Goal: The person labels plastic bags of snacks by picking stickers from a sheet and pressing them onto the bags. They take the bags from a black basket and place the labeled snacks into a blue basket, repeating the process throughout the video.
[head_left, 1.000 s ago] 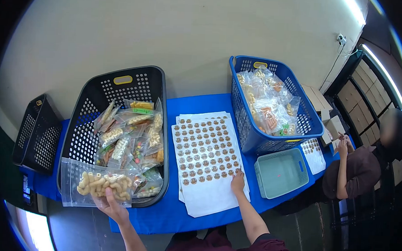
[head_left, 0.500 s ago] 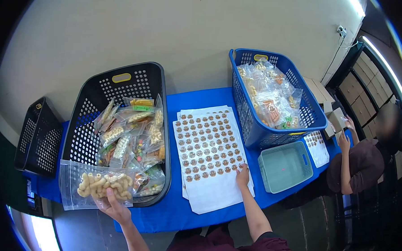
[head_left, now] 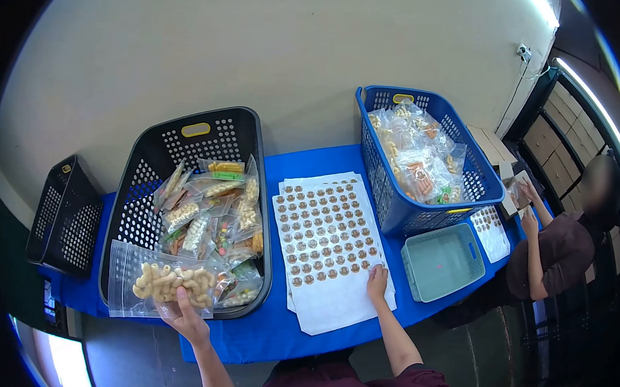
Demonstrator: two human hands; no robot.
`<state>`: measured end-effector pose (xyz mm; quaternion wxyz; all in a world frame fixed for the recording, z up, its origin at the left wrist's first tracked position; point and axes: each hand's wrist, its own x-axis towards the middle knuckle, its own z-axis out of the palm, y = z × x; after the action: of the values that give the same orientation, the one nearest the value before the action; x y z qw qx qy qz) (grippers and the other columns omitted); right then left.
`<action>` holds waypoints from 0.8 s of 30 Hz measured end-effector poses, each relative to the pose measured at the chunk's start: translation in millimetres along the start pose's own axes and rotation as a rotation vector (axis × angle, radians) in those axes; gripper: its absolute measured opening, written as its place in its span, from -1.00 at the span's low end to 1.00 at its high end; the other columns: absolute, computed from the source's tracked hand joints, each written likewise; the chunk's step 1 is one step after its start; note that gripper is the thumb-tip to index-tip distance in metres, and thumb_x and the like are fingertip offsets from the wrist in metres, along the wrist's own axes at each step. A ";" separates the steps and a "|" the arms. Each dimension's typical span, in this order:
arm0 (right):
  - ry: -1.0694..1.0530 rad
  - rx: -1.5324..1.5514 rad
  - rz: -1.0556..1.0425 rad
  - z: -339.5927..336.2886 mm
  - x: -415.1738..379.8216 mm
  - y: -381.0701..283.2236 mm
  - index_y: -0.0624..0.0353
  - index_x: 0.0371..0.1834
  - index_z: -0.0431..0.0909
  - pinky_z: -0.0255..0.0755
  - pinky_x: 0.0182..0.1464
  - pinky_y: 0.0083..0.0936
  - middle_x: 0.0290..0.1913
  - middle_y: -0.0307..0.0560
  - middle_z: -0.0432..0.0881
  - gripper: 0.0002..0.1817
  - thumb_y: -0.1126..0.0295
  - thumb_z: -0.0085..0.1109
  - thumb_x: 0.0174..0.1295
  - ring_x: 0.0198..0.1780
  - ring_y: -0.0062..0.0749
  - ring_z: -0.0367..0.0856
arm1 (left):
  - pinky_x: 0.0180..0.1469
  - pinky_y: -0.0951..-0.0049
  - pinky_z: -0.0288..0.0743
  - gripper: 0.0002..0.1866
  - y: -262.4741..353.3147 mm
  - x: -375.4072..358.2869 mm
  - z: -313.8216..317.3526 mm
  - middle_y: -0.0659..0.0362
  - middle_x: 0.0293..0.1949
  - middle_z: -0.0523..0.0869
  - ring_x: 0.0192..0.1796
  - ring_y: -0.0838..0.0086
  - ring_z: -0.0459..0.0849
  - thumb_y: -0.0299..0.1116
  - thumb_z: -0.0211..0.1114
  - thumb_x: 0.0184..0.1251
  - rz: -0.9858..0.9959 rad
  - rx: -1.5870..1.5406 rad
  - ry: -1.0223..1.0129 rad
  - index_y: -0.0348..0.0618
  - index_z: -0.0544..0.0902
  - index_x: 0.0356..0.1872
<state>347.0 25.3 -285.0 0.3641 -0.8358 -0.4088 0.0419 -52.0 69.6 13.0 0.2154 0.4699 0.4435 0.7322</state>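
A clear zip bag of curved beige snacks (head_left: pixel 171 284) is pinched in my left hand (head_left: pixel 188 318), over the near edge of the black basket (head_left: pixel 134 186). That basket holds several bags of mixed snacks. My right hand (head_left: pixel 377 283) touches the right edge of a white sheet of round brown stickers (head_left: pixel 325 232), its fingers pressed together near the last sticker row. More sheets lie beneath this one. Whether the fingers hold a sticker is too small to tell.
A blue basket (head_left: pixel 386 190) full of snack bags stands behind a green tray (head_left: pixel 442 261). Another black basket (head_left: pixel 63 214) is at far left. At right a person (head_left: pixel 553 252) handles something beside a cardboard box (head_left: pixel 507 195) and a second sticker sheet (head_left: pixel 489 232).
The view has shifted slightly, so baskets and sheets appear lower. My left hand still holds the bag, now tilted a little differently. My right hand stays at the sheet's edge.
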 end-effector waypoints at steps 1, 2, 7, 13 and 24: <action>-0.005 0.050 0.017 -0.5 -0.9 2.8 0.14 -0.35 0.31 0.29 -0.25 -0.34 -0.32 0.00 0.34 -0.86 0.57 0.02 0.03 -0.25 -0.11 0.38 | 0.06 0.49 0.31 -0.57 0.4 0.3 0.6 0.05 0.01 0.40 0.02 0.44 0.41 -0.47 0.02 0.23 -0.004 0.002 0.003 -0.37 0.22 0.12; -0.012 0.099 0.033 -1.3 -1.3 6.0 0.15 -0.36 0.32 0.29 -0.26 -0.38 -0.33 -0.02 0.35 -0.87 0.56 0.02 0.04 -0.26 -0.17 0.39 | 0.07 0.48 0.31 -0.57 0.9 0.2 1.1 0.05 0.01 0.40 0.02 0.44 0.41 -0.46 0.02 0.23 -0.009 0.004 0.006 -0.37 0.22 0.12; -0.356 0.947 0.580 -25.3 3.7 1.4 0.12 -0.32 0.37 0.28 -0.27 -0.56 -0.33 -0.21 0.41 -0.90 0.50 0.05 0.10 -0.34 -0.49 0.37 | 0.07 0.46 0.30 -0.56 1.9 -0.2 1.5 0.04 0.01 0.39 0.03 0.42 0.40 -0.43 0.04 0.23 -0.036 -0.006 0.003 -0.37 0.23 0.11; -0.519 1.422 0.740 -90.6 -14.6 -59.2 0.14 -0.25 0.40 0.30 -0.28 -0.63 -0.38 -0.26 0.46 -0.86 0.48 0.08 0.12 -0.43 -0.61 0.37 | 0.07 0.48 0.30 -0.54 14.8 -1.9 11.3 0.05 0.01 0.39 0.01 0.42 0.41 -0.42 0.05 0.22 -0.044 -0.045 -0.042 -0.35 0.22 0.13; -0.599 1.533 0.543 -179.3 -23.7 -160.8 0.25 -0.08 0.36 0.32 -0.32 -0.66 -0.33 -0.11 0.51 -0.71 0.57 0.06 0.10 -0.44 -0.61 0.36 | -0.14 0.56 0.45 -0.64 53.9 -56.9 49.2 0.11 -0.24 0.59 -0.19 0.50 0.58 -0.53 0.21 0.10 -0.489 -0.354 -0.566 -0.33 0.39 -0.04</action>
<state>292.3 -30.1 -55.9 0.6813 -0.3823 -0.1330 0.6099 23.2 22.3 38.7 0.5741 0.4891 0.3326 0.5662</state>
